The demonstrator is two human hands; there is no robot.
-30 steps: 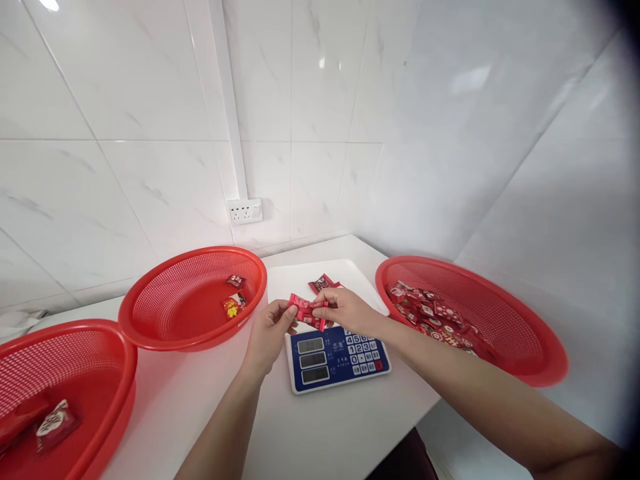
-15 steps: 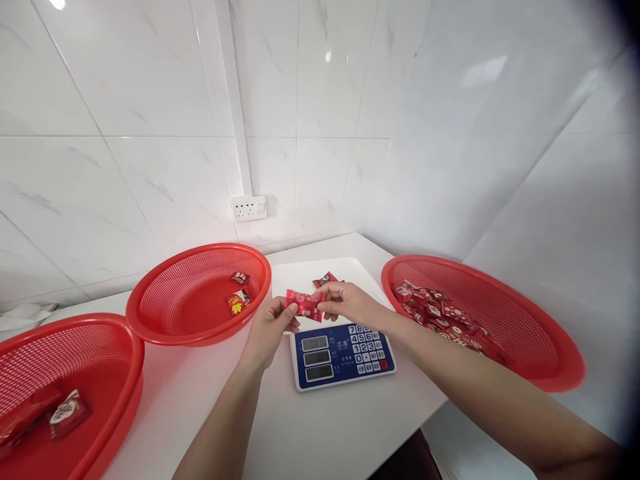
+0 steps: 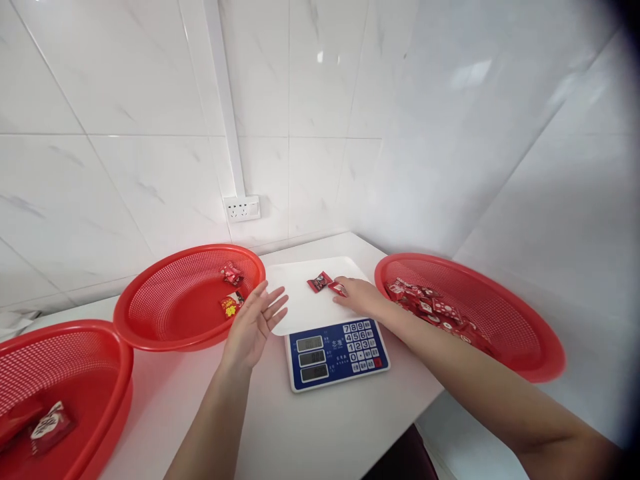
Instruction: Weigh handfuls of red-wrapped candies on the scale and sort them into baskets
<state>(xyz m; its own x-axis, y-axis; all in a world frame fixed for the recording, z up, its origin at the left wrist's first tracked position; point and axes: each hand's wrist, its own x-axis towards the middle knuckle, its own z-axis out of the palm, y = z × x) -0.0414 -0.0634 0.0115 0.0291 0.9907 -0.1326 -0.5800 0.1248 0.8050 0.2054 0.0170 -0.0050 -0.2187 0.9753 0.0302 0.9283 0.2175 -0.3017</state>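
Observation:
My left hand (image 3: 253, 327) is open with its fingers spread, holding nothing, beside the right rim of the middle red basket (image 3: 145, 337). Inside that basket lie a red-pink candy packet (image 3: 231, 273) and a red-and-yellow candy packet (image 3: 230, 304). Over the white weighing pan (image 3: 295, 307) of a digital scale, my right hand (image 3: 360, 297) has its fingertips closed on a small red candy packet (image 3: 339, 288), partly covered by the fingers. Next to it on the pan rests another red and dark candy packet (image 3: 319, 282).
At the right stands a red basket (image 3: 545, 353) with a pile of red packets (image 3: 445, 313). Another red basket (image 3: 120, 353), front left, holds a few packets. The scale's blue keypad panel (image 3: 335, 357) faces me. A wall socket (image 3: 243, 209) is behind the table.
The red-pink packet has left both hands and now lies in the middle basket. My left hand has moved left and opened. My right hand has reached a packet on the pan.

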